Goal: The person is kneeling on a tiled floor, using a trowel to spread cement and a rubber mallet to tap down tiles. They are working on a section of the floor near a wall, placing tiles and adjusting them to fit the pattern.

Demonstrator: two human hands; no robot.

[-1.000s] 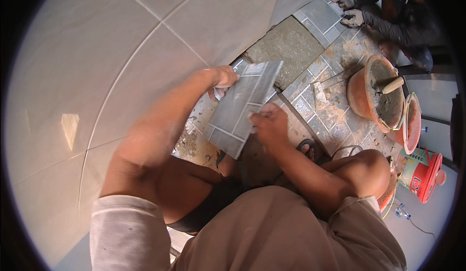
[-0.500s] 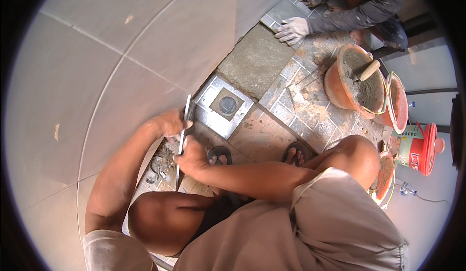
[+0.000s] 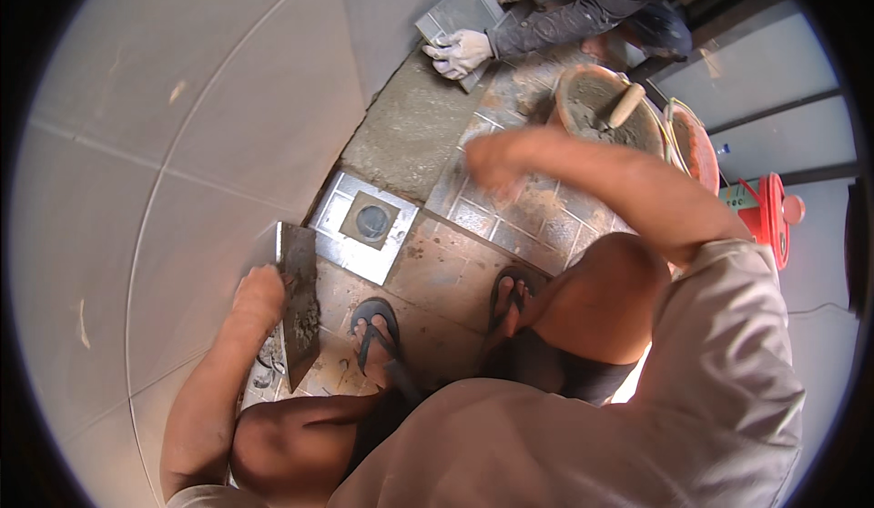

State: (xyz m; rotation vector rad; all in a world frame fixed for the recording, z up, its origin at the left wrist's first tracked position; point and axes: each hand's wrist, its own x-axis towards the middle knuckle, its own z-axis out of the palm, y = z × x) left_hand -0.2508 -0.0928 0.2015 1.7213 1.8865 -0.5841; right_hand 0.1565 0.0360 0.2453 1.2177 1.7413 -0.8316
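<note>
My left hand (image 3: 259,297) is closed on the edge of a tile (image 3: 299,312), which stands tilted on its edge by the wall. Crumbs of mortar cling to its dark face. My right hand (image 3: 499,164), smeared by motion, is over the tiled floor left of a bucket of mortar (image 3: 657,139); its fingers cannot be made out. In the bucket lies a trowel whose wooden handle (image 3: 626,106) sticks up. Between my hands is a laid grey tile (image 3: 390,267) with a square cutout around a round drain hole (image 3: 371,222). Beyond it spreads a bed of wet mortar (image 3: 405,126).
A co-worker's gloved hand (image 3: 460,53) holds the near edge of another grey tile (image 3: 462,15) at the far end of the mortar. A second orange bucket (image 3: 696,148) and a red-lidded pail (image 3: 774,221) stand at the right. The wall (image 3: 209,153) borders the left.
My right hand has let go of the tile and swung right, toward the mortar bucket. The tile has turned to show its mortar-stained face. The co-worker's tile now sits tilted up.
</note>
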